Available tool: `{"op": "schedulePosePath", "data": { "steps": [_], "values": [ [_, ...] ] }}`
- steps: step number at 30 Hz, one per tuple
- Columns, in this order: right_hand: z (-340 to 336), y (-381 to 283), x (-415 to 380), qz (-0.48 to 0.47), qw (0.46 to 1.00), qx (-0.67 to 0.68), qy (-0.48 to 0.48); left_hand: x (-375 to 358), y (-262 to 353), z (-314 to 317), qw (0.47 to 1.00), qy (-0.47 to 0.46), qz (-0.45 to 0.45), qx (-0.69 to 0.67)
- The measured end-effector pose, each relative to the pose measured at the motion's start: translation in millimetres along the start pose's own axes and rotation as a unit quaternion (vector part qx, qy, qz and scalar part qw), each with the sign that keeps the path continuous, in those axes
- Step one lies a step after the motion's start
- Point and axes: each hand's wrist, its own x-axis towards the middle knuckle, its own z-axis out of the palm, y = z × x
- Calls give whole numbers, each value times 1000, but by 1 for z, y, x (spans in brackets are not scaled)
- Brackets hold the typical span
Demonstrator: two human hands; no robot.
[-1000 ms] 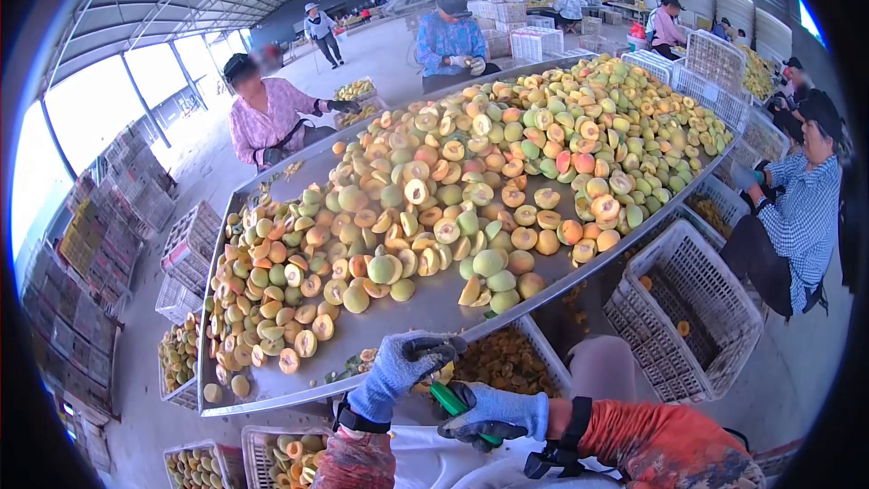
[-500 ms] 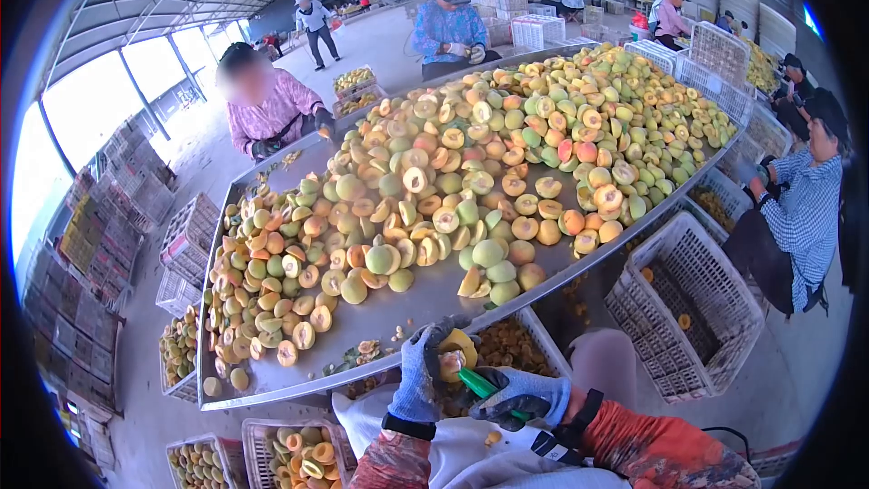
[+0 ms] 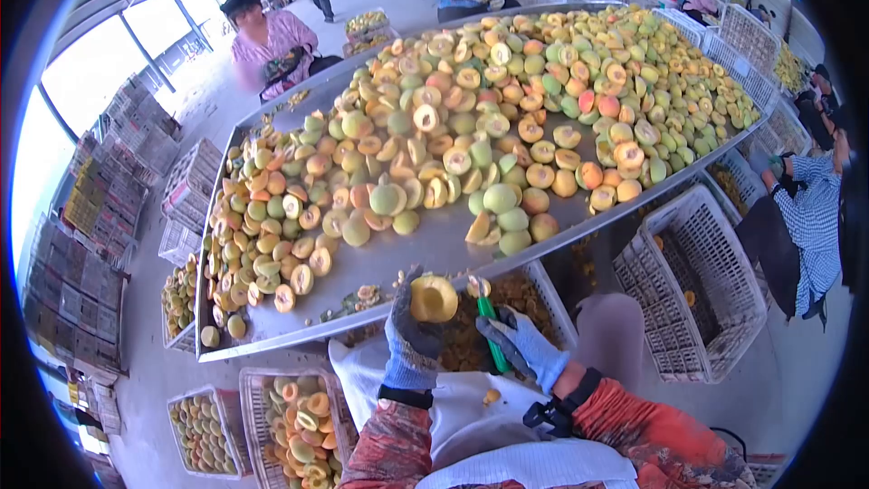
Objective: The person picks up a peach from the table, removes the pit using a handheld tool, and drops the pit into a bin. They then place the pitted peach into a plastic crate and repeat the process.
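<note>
My left hand, in a grey-blue glove, holds up a peach half with its hollow, yellow cut face showing. My right hand, gloved the same way, is closed around a green-handled pitting tool. At the tool's upper end sits a pale, roundish piece, perhaps the pit; the tip itself is hidden. Both hands are over my lap, just in front of the metal table. Below them is a crate of brownish scraps. A heap of whole and halved peaches covers much of the table.
Crates of peach halves and of smaller-looking fruit stand at lower left. To my right is a white crate with a few pieces inside. Co-workers sit around the table. Stacked crates line the left side.
My hands have drawn apart. The tool has come out of the fruit, with a pale piece at its tip, and the peach half now faces me with its hollow. The view has tilted downward.
</note>
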Motion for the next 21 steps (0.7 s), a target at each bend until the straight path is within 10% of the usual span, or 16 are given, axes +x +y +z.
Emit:
{"op": "schedulePosePath", "data": {
  "steps": [1,3,4,7,9,10,13,15,17,21],
  "values": [
    [11,-19,-3,27,999,37,-5,-7,-1,11,977,-24,89,191],
    [11,-10,-1,-23,993,112,10,-12,-3,5,969,-56,-146,-191],
    [10,-12,-3,-33,993,110,11,-16,-8,1,993,-75,-92,0],
    [7,-14,-5,-49,991,124,-27,-9,-11,-9,905,-41,-316,-283],
    [14,-20,-8,-31,997,-74,12,-30,-14,-5,973,-132,-78,170],
    [8,-3,1,-217,948,-231,41,-26,-22,-14,915,-177,57,358],
    [0,-2,-6,-234,898,-366,67,-30,-17,-20,872,-163,128,444],
    [-13,2,-7,-132,785,-596,106,-20,-17,-25,985,-108,-82,103],
    [-28,8,-5,-87,738,-658,122,-11,-19,-35,914,-46,-238,-326],
    [2,-8,-11,-171,803,-564,88,-19,-31,-25,982,-75,-99,-143]
  ]
}}
